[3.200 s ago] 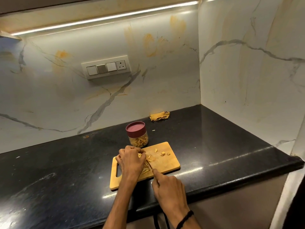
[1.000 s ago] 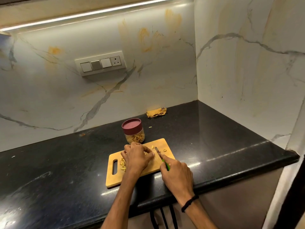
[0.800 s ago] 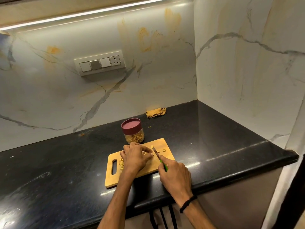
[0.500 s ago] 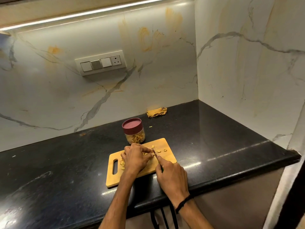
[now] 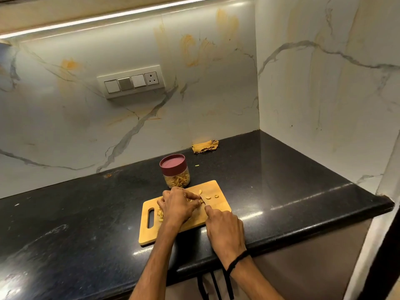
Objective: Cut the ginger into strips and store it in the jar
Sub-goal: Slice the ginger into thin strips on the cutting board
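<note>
While the left hand [image 5: 178, 205] pinches the ginger [image 5: 193, 200] steady on the board [image 5: 217, 211] — the right hand [image 5: 224, 227] grips the knife [image 5: 202, 197] to slice strips.

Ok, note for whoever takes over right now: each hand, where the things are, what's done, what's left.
Left hand: curled over ginger on the board, holding it down.
Right hand: grips the knife, blade close beside the left hand.
Jar: behind the board, lid on, strips inside.
Done: a cut pile at the board's left; some jarred.
Left: cut the slices right of the blade, then jar everything.
</note>
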A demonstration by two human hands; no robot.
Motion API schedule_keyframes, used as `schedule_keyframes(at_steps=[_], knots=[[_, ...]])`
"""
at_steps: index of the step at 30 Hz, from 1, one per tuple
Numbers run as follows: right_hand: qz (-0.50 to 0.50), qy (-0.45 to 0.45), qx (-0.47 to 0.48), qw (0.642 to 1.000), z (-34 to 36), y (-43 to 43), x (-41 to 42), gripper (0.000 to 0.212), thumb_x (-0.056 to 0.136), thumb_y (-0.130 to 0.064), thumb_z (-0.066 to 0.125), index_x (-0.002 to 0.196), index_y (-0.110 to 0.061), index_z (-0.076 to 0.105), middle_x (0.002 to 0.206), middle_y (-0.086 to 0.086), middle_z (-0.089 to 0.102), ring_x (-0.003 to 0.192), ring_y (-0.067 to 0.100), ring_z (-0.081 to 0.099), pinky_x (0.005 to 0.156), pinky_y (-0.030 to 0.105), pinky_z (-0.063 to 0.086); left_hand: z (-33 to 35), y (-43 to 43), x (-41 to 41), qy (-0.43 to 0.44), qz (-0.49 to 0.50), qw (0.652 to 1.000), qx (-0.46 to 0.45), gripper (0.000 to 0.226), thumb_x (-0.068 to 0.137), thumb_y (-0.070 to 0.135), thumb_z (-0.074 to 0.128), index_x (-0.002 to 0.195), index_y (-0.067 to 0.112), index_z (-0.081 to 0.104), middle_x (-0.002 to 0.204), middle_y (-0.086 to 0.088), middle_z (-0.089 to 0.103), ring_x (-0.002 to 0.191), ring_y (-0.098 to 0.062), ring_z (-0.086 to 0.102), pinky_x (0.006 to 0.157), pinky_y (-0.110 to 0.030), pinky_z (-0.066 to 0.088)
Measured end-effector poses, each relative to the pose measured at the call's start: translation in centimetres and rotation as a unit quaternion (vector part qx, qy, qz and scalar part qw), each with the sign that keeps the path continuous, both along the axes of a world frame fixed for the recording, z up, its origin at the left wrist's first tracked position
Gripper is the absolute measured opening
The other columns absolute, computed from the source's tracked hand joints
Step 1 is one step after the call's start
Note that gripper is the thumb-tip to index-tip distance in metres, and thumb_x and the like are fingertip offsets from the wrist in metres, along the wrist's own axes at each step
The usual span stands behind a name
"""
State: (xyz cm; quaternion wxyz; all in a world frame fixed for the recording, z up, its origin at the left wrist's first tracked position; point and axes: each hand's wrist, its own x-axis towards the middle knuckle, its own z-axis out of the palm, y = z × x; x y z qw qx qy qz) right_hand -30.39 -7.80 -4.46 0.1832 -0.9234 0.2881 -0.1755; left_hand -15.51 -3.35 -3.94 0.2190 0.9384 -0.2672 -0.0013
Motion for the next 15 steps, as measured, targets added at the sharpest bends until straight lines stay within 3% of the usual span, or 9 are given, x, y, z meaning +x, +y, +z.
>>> schedule_keyframes(at_steps=[2, 10, 15], knots=[[-0.006, 0.005, -0.005, 1.000, -0.4, 0.2, -0.6, 0.036, 0.105, -0.024, 0.034, 0.141, -0.026, 0.040, 0.104, 0.002, 0.065, 0.094, 0.019, 0.064, 0.072, 0.029, 0.047, 0.1, 0.0, -0.1, -0.003, 0.003, 1.000, 0.002, 0.017, 0.083, 0.045, 0.077, 0.099, 0.041, 0.077, 0.128, 0.008, 0.056, 0.118, -0.020, 0.037, 0.099, -0.042, 0.032], [-0.001, -0.051, 0.045, 0.998, 0.5, -0.5, -2.4, 0.041, 0.104, -0.037, 0.037, 0.145, -0.036, 0.039, 0.109, -0.002, 0.066, 0.095, 0.013, 0.061, 0.080, 0.024, 0.049, 0.1, 0.1, -0.1, -0.004, 0.018, 1.000, 0.001, 0.016, 0.080, 0.048, 0.079, 0.094, 0.039, 0.077, 0.127, 0.006, 0.055, 0.119, -0.021, 0.038, 0.100, -0.043, 0.032], [0.006, -0.053, 0.062, 0.997, 0.7, -0.3, -1.0, 0.041, 0.104, -0.035, 0.036, 0.145, -0.037, 0.040, 0.106, -0.001, 0.067, 0.092, 0.014, 0.061, 0.080, 0.027, 0.050, 0.2, 0.1, -0.2, -0.010, 0.020, 1.000, 0.001, 0.017, 0.081, 0.047, 0.079, 0.096, 0.039, 0.078, 0.127, 0.007, 0.056, 0.118, -0.020, 0.037, 0.100, -0.043, 0.032]])
